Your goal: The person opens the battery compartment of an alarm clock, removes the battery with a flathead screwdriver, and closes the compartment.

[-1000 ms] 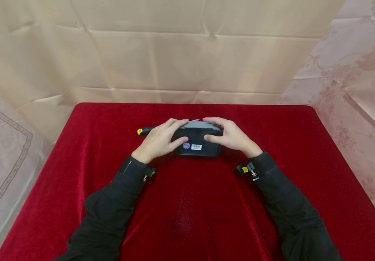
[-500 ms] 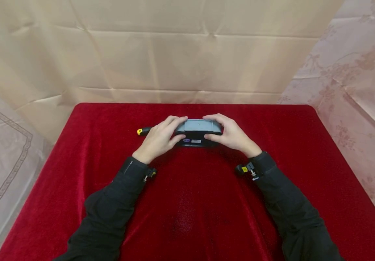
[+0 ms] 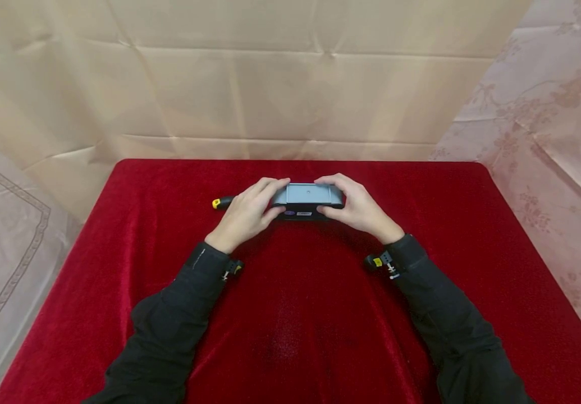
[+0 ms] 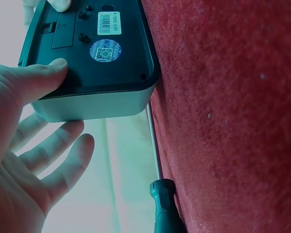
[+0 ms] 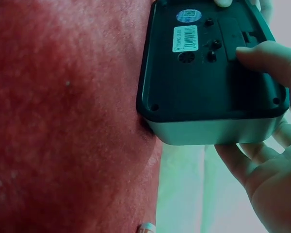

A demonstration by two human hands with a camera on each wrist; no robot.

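A boxy grey electronic device (image 3: 308, 193) stands on edge on the red cloth, its grey top towards the head camera. Its black back (image 4: 106, 77) faces the person and carries a barcode label, a round sticker, several small knobs or buttons and a small cover. My left hand (image 3: 243, 216) grips one end, thumb on the back and fingers around the grey casing. At the other end my right hand (image 3: 361, 209) holds it the same way, its thumb on the cover (image 5: 231, 39). Whatever is on the device's front is hidden.
A screwdriver (image 3: 223, 202) with a black and yellow handle lies beyond the left hand, its metal shaft (image 4: 154, 141) running behind the device. The right wrist view cuts off a small pale-tipped object (image 5: 146, 228). Red cloth (image 3: 290, 314) covers the table; curtains hang behind.
The device has tipped up from leaning back, so its grey top now shows and its black back is mostly foreshortened. Both hands have kept hold and shifted slightly away from the person.
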